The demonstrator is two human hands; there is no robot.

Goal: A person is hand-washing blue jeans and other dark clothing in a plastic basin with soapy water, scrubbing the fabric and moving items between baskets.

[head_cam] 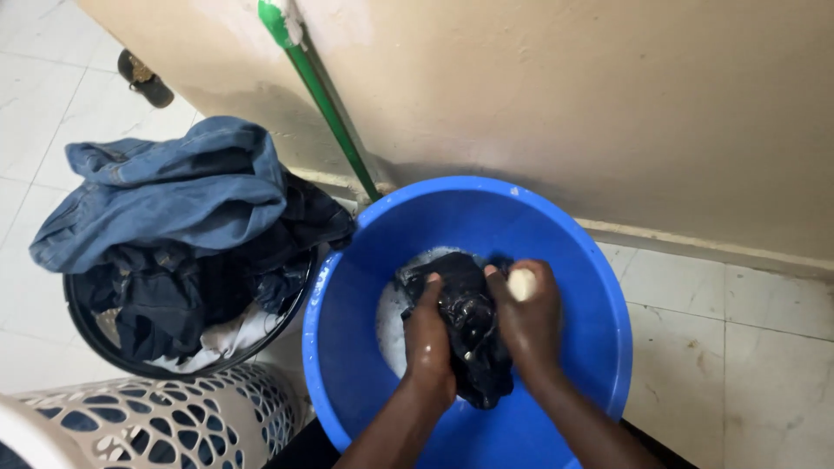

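A large blue plastic basin stands on the tiled floor against the wall, with soapy water in its bottom. Inside it, my left hand grips a wet dark garment, bunched up above the suds. My right hand presses on the same cloth from the right and holds a pale bar of soap against it. Both hands are wet and close together over the basin's middle.
A black tub heaped with clothes, a blue denim piece on top, stands to the left. A white perforated laundry basket is at the lower left. A green mop handle leans on the beige wall. A dark doorstop sits on the floor at the far left.
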